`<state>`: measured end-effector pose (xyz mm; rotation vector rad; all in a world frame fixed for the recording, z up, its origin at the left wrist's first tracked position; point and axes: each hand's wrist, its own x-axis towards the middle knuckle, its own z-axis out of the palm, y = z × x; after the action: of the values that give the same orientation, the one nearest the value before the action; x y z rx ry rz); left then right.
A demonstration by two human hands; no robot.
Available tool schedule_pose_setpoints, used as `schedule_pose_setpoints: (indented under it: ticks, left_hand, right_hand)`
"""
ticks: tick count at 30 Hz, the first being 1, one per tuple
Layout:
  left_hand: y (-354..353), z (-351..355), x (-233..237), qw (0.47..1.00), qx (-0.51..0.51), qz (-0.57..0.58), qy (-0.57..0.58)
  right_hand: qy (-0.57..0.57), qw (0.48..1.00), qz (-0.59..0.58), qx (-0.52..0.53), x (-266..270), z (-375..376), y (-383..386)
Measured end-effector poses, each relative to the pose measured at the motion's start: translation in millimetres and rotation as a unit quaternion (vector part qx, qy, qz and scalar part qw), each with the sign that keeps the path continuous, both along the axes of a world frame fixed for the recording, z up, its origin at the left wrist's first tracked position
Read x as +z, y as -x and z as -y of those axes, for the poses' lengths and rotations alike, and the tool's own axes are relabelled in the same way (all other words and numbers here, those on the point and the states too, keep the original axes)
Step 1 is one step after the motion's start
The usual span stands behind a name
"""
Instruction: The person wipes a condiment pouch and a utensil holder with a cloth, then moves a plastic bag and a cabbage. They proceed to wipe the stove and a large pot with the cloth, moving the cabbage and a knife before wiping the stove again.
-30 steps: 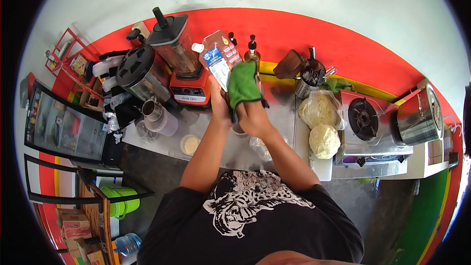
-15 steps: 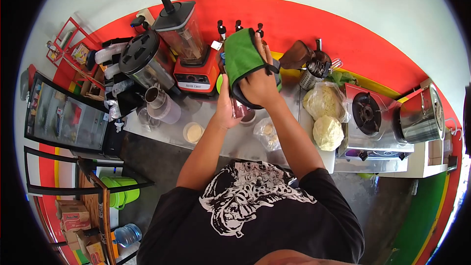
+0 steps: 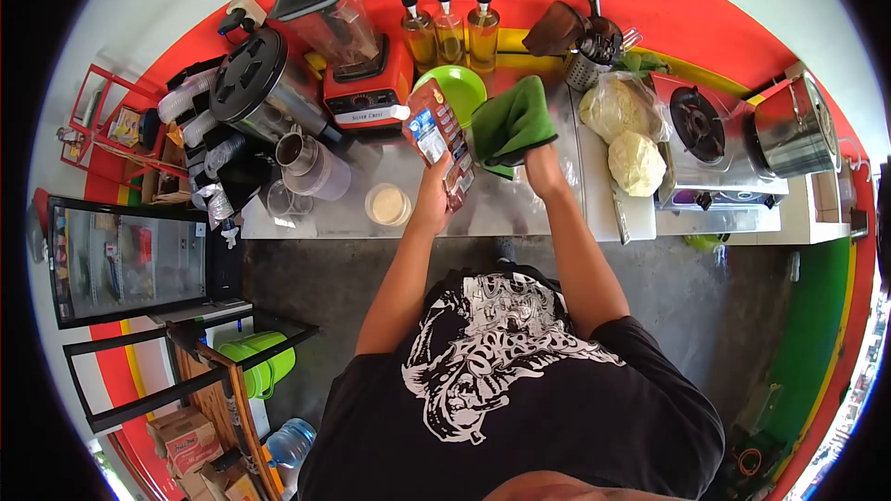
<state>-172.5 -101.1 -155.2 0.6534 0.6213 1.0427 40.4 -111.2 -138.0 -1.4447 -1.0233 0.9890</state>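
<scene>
The brown pouch [image 3: 441, 144] is in the left hand [image 3: 430, 204], reaching up and away from the body past those fingers, with its long axis tipped a bit to the left at the far end. From where I stand, the left hand is clearly the nearer one, for it has the pouch gripped low down; the pouch sits to the left of the right hand [image 3: 543, 170]. It's a flat, glossy packet with a blue-and-white label and a white cap [image 3: 400, 112] sticking out on the left, beyond the left fingers. The left thumb presses on its front, and the other fingers are mostly out of sight behind

The right hand has a green cloth [image 3: 513, 125] with dark edging, bunched up just beyond the wrist and close beside the pouch; whether the two touch, I can't tell. The cloth covers the right fingers, so I can't say whether they're spread or pinching

Farther out past both sets of fingers there's a bright green plate [image 3: 461, 83] on the counter [image 3: 357, 223], then three pump-topped bottles [image 3: 450, 37] beyond it. A tub of something pale [image 3: 388, 205] sits left of the left fingers, and a cabbage [image 3: 637, 164] lies off to the right of the right ones
</scene>
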Motion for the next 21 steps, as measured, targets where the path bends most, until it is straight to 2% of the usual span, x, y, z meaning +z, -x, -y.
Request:
schedule_pose_setpoints:
  ticks: [2, 3, 4, 5, 6, 7, 8, 9, 10, 11, 14, 17, 19, 21]
  left_hand:
    - [1.4, -0.6, -22.2, 0.998, 0.043, -0.04, -0.008]
    - [5.7, 1.3, -24.9, 0.999, 0.042, -0.033, -0.007]
    - [12.9, 2.9, -27.6, 0.993, 0.024, -0.105, 0.042]
    - [16.7, 4.2, -30.6, 0.98, 0.003, -0.177, 0.09]
    - [13.6, 4.8, -40.9, 0.979, 0.031, -0.189, 0.063]
    - [14.0, 2.7, -65.1, 0.98, 0.017, -0.192, 0.058]
    - [15.7, -1.1, -96.4, 0.968, 0.046, -0.247, -0.016]
    - [18.1, -4.2, -115.4, 0.947, 0.072, -0.298, -0.093]
    - [15.0, 0.2, -117.6, 0.927, 0.115, -0.303, -0.191]
    - [18.3, 1.2, -120.4, 0.927, 0.094, -0.304, -0.196]
    - [17.0, 12.7, -107.2, 0.911, 0.13, -0.297, -0.253]
    - [15.5, 14.3, -102.2, 0.917, 0.131, -0.291, -0.24]
    - [18.0, 17.9, -87.9, 0.929, 0.132, -0.262, -0.225]
    - [23.5, 20.2, -72.7, 0.903, 0.149, -0.292, -0.277]
  right_hand:
    - [-0.029, 0.999, 0.012, -0.006, -54.7, 5.5, -10.6]
    - [-0.009, 0.999, -0.03, -0.032, -68.1, 13.4, -13.3]
    - [0.011, 0.996, -0.072, -0.059, -72.6, 22.4, -15.8]
    - [0.012, 0.996, -0.066, -0.062, -76.9, 31.8, -19.0]
    - [0.001, 0.994, -0.089, -0.063, -78.8, 42.6, -18.4]
    - [-0.013, 0.991, -0.116, -0.07, -80.1, 54.1, -15.7]
    - [0.021, 0.98, -0.177, -0.088, -72.7, 66.0, -12.5]
    - [0.015, 0.977, -0.184, -0.109, -67.3, 75.5, -10.4]
    - [0.041, 0.979, -0.176, -0.097, -65.8, 87.4, -8.5]
    - [0.071, 0.98, -0.166, -0.083, -65.1, 100.1, -6.6]
    - [0.067, 0.983, -0.14, -0.101, -85.3, 127.4, -4.8]
    - [0.066, 0.985, -0.137, -0.08, -87.2, 143.5, -1.6]
    - [0.052, 0.965, -0.233, -0.106, -55.6, 144.6, 23.1]
    - [0.062, 0.962, -0.248, -0.099, -49.5, 145.3, 34.4]
